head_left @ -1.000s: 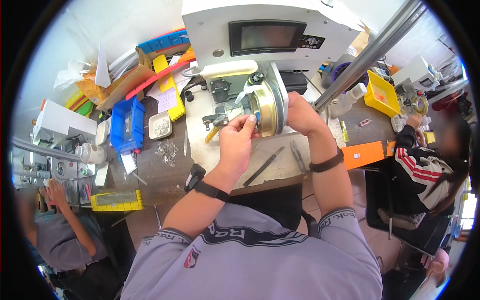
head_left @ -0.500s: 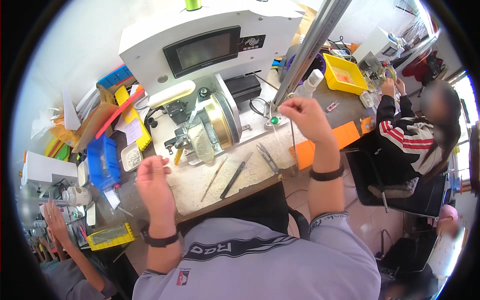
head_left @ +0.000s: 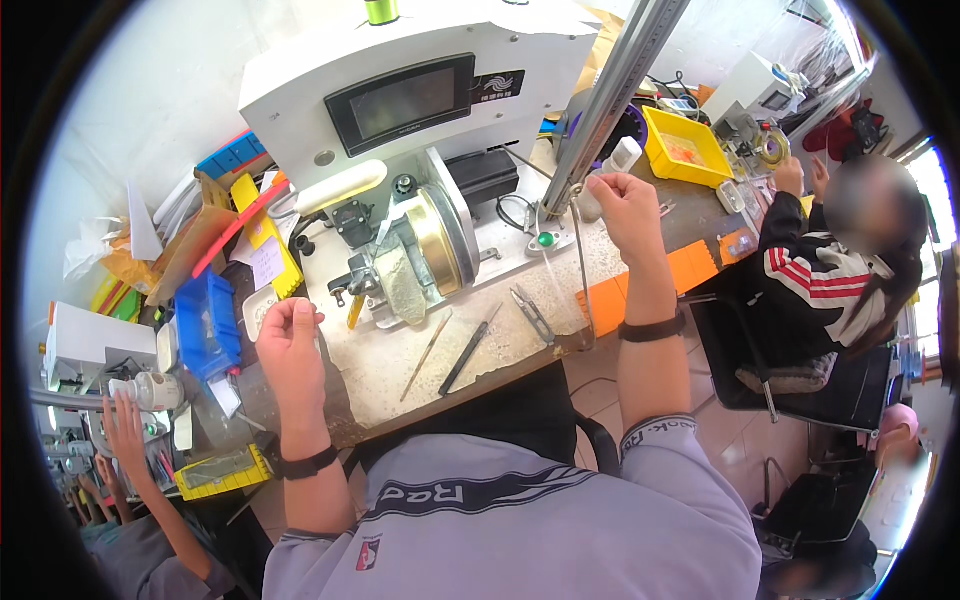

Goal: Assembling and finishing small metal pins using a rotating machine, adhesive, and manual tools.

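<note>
My left hand [head_left: 290, 350] is raised over the left part of the bench, partly covering a small white tray [head_left: 259, 301]. Its thumb and fingertips are pressed together. My right hand [head_left: 630, 215] is pinched beside the upright metal rail [head_left: 612, 110], in front of a white bottle [head_left: 624, 154]. Anything within either pinch is too fine to make out. Between my hands is a white machine [head_left: 285, 105] with a gold-rimmed wheel [head_left: 430, 243]. On the pale work mat lie a thin brown stick [head_left: 427, 355], a black pen-like tool [head_left: 466, 364] and metal snips [head_left: 532, 316].
A thin bent rod [head_left: 585, 270] hangs near my right wrist, close to a green button [head_left: 546, 239]. Orange strips [head_left: 660, 283] and a yellow bin [head_left: 688, 150] are on the right; a blue bin [head_left: 205, 325] is on the left. Co-workers sit at both sides.
My hands have spread farther apart: the left moved left and slightly up, the right moved right and up toward the rail. Both stay pinched. The co-worker's hand at left has shifted.
</note>
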Action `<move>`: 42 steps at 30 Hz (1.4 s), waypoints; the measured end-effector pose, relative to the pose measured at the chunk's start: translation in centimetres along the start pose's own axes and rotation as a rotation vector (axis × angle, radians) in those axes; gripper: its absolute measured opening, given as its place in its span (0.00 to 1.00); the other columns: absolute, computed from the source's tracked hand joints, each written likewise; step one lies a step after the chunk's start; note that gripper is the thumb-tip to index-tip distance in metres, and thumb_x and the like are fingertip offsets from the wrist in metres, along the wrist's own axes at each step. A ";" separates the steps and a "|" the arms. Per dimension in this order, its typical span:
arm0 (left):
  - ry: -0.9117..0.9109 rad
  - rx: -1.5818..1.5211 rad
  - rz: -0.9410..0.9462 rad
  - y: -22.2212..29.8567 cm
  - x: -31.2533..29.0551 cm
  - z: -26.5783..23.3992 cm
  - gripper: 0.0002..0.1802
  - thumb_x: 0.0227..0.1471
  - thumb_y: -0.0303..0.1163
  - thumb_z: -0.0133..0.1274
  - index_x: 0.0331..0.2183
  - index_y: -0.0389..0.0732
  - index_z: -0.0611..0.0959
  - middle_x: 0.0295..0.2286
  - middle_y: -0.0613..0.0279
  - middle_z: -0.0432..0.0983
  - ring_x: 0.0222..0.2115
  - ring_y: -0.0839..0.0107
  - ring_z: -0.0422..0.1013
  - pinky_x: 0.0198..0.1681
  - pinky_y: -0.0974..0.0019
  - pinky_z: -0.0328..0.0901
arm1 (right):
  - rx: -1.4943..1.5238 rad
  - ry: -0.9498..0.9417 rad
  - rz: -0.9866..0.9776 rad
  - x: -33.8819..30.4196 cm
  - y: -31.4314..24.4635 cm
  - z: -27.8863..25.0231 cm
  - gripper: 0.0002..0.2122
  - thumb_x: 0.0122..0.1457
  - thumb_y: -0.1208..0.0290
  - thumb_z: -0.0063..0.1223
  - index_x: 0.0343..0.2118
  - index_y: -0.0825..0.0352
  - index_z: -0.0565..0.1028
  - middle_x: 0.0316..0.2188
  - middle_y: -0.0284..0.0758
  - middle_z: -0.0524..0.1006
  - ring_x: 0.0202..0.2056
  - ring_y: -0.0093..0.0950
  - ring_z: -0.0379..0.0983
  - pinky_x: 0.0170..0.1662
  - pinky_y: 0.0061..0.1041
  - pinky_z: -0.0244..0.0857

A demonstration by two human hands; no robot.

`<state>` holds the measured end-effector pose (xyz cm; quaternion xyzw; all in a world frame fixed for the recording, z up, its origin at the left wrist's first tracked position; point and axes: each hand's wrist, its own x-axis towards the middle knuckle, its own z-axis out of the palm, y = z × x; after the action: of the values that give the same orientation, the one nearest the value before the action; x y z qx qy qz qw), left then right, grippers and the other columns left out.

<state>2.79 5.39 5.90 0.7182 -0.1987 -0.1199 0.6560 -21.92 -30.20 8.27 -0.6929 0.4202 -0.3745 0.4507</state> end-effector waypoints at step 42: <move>-0.294 -0.044 -0.299 -1.9 2.3 1.4 0.09 0.60 0.31 0.55 0.32 0.35 0.82 0.24 0.66 0.77 0.24 0.81 0.68 0.29 0.75 0.62 | -0.020 0.129 0.047 -1.3 2.3 0.8 0.11 0.61 0.65 0.61 0.35 0.71 0.80 0.23 0.25 0.73 0.24 0.16 0.62 0.29 0.20 0.57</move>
<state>4.52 3.26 4.03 0.6999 -0.1809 -0.3238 0.6105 -22.28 -29.30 5.65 -0.6616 0.4682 -0.4035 0.4245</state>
